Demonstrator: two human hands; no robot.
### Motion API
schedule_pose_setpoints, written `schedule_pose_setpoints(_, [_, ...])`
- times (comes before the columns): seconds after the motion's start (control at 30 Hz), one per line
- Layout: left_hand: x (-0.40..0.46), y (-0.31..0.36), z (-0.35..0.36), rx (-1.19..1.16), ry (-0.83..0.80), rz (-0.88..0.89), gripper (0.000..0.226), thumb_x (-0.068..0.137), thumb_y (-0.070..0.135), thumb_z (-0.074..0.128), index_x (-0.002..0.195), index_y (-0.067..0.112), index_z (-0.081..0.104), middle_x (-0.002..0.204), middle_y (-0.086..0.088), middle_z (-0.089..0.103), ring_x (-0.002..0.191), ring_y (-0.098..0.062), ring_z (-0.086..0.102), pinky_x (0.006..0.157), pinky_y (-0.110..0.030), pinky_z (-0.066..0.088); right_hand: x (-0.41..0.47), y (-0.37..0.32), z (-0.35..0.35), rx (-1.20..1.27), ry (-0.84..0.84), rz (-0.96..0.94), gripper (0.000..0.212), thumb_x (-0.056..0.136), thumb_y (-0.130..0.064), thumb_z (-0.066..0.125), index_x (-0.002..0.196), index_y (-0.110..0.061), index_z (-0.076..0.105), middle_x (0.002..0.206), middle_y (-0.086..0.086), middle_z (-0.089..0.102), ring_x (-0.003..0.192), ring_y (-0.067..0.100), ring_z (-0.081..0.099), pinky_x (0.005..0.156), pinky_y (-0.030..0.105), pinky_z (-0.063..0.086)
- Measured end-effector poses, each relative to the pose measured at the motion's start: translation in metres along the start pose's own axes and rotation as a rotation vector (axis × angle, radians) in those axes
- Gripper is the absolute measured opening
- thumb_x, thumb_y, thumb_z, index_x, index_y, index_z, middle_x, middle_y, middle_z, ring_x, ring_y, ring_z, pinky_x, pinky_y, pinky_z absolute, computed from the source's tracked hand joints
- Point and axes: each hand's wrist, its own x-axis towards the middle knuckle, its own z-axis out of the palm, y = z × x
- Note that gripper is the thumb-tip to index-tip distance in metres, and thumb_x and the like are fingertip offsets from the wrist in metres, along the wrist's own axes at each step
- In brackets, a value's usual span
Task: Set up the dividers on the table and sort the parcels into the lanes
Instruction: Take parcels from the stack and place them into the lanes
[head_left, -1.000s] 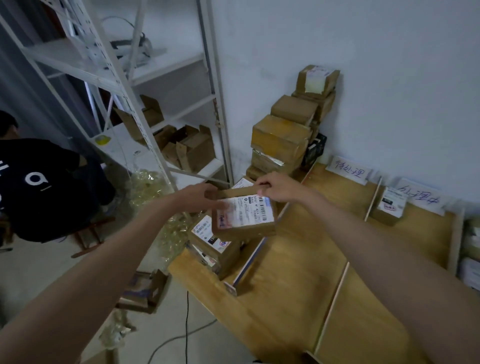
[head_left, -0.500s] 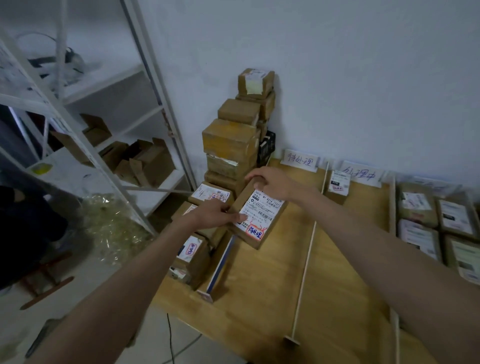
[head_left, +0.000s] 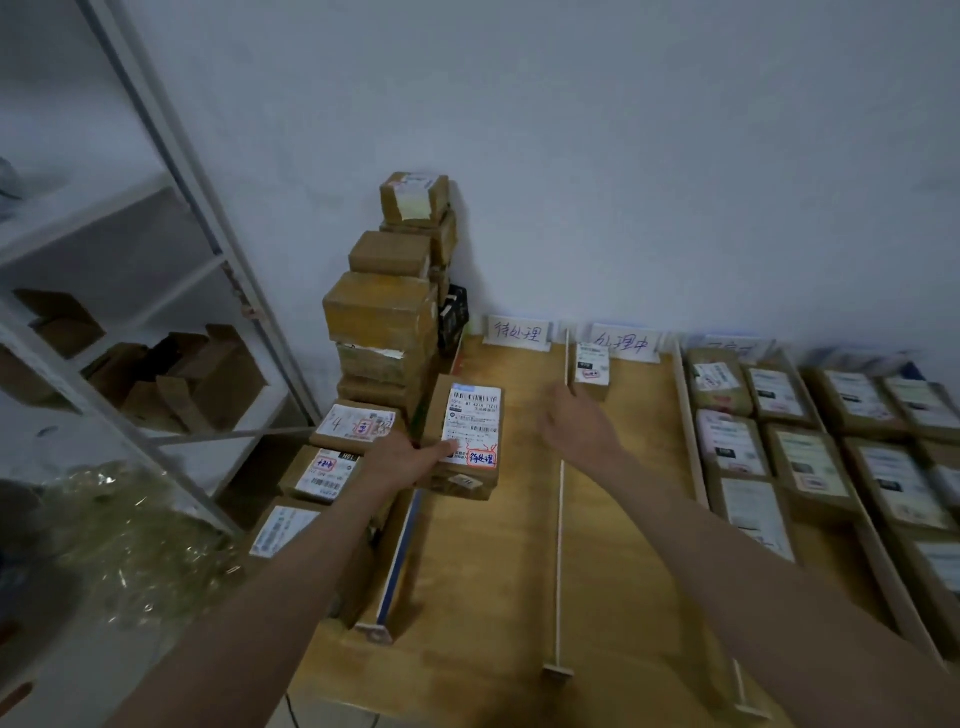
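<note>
Nearest us, a thin white divider (head_left: 560, 545) runs up the wooden table (head_left: 483, 597). Our left hand (head_left: 410, 460) rests its fingers on a labelled parcel (head_left: 464, 439) lying flat in the leftmost lane, not curled round it. Our right hand (head_left: 574, 423) hovers loose over the divider, holding nothing. Beyond, a small parcel (head_left: 592, 366) sits in the next lane by the wall.
</note>
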Motion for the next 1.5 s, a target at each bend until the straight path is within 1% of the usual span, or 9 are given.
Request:
schedule_pose_setpoints(0.2, [0.006, 0.002, 0.017, 0.010, -0.106, 0.014, 0.090, 0.064, 0.085, 0.062, 0.111, 0.009, 0.070, 0.110, -0.008, 0.071, 0.096, -0.024, 0.067, 0.089, -0.040, 0.056, -0.035, 0.030, 0.004, -0.070, 0.043, 0.138, 0.044, 0.100, -0.028, 0.048, 0.139, -0.009, 0.043, 0.134, 0.014, 0.051, 0.123, 0.033, 0.048, 0.099, 0.044, 0.045])
schedule_pose_setpoints(0.27, [0.009, 0.004, 0.026, 0.013, -0.102, 0.027, 0.083, 0.071, 0.079, 0.064, 0.111, 0.006, 0.069, 0.110, -0.009, 0.070, 0.094, -0.023, 0.067, 0.086, -0.038, 0.057, -0.044, 0.038, 0.007, -0.083, 0.066, 0.158, 0.044, 0.100, -0.029, 0.047, 0.140, -0.011, 0.043, 0.137, 0.012, 0.049, 0.126, 0.031, 0.047, 0.100, 0.044, 0.043])
schedule_pose_setpoints(0.37, [0.022, 0.012, 0.038, 0.007, -0.097, 0.027, 0.072, 0.081, 0.068, 0.065, 0.112, 0.003, 0.067, 0.108, -0.009, 0.069, 0.087, -0.019, 0.062, 0.070, -0.028, 0.049, -0.049, 0.046, 0.014, -0.112, 0.090, 0.179, 0.045, 0.100, -0.028, 0.047, 0.142, -0.011, 0.043, 0.141, 0.011, 0.048, 0.128, 0.030, 0.045, 0.102, 0.042, 0.042])
schedule_pose_setpoints(0.47, [0.038, 0.024, 0.047, 0.013, -0.110, 0.033, 0.070, 0.083, 0.066, 0.063, 0.117, 0.004, 0.065, 0.110, -0.009, 0.067, 0.087, -0.020, 0.058, 0.070, -0.027, 0.043, -0.041, 0.055, 0.020, -0.105, 0.082, 0.205, 0.047, 0.100, -0.028, 0.048, 0.144, -0.013, 0.041, 0.143, 0.010, 0.046, 0.130, 0.028, 0.044, 0.104, 0.042, 0.042])
schedule_pose_setpoints(0.7, [0.121, 0.058, 0.067, 0.003, -0.153, -0.013, 0.077, 0.079, 0.070, 0.064, 0.120, 0.006, 0.064, 0.118, -0.010, 0.066, 0.101, -0.027, 0.064, 0.089, -0.037, 0.053, 0.033, 0.086, 0.019, -0.123, 0.095, 0.229, 0.045, 0.100, -0.031, 0.049, 0.141, -0.013, 0.043, 0.140, 0.008, 0.048, 0.127, 0.024, 0.047, 0.102, 0.042, 0.045])
schedule_pose_setpoints(0.9, [0.205, 0.089, 0.090, -0.026, -0.169, -0.029, 0.062, 0.079, 0.068, 0.067, 0.106, 0.011, 0.068, 0.105, -0.004, 0.070, 0.089, -0.021, 0.066, 0.077, -0.033, 0.053, 0.113, 0.111, 0.022, -0.109, 0.095, 0.239, 0.044, 0.099, -0.029, 0.047, 0.140, -0.012, 0.042, 0.140, 0.008, 0.048, 0.128, 0.024, 0.045, 0.104, 0.042, 0.044])
schedule_pose_setpoints(1.13, [0.336, 0.097, 0.138, -0.015, -0.201, -0.045, 0.099, 0.049, 0.092, 0.052, 0.111, 0.017, 0.070, 0.102, -0.002, 0.071, 0.086, -0.023, 0.068, 0.083, -0.043, 0.058, 0.184, 0.153, 0.050, -0.148, 0.062, 0.253, 0.053, 0.101, -0.033, 0.046, 0.149, -0.016, 0.033, 0.146, 0.006, 0.044, 0.136, 0.023, 0.038, 0.115, 0.039, 0.029])
schedule_pose_setpoints(1.3, [0.364, 0.125, 0.159, 0.033, -0.209, -0.079, 0.069, 0.081, 0.073, 0.058, 0.108, 0.010, 0.066, 0.100, -0.007, 0.069, 0.089, -0.024, 0.065, 0.069, -0.031, 0.047, 0.209, 0.176, 0.068, -0.161, 0.075, 0.274, 0.053, 0.100, -0.032, 0.048, 0.149, -0.017, 0.033, 0.149, 0.005, 0.043, 0.139, 0.022, 0.036, 0.117, 0.037, 0.024])
schedule_pose_setpoints(1.5, [0.398, 0.127, 0.187, 0.051, -0.238, -0.097, 0.066, 0.088, 0.067, 0.056, 0.114, 0.008, 0.068, 0.103, -0.008, 0.069, 0.092, -0.024, 0.066, 0.069, -0.030, 0.046, 0.212, 0.203, 0.078, -0.131, 0.087, 0.284, 0.053, 0.100, -0.033, 0.047, 0.149, -0.017, 0.035, 0.150, 0.003, 0.043, 0.142, 0.020, 0.034, 0.119, 0.039, 0.028])
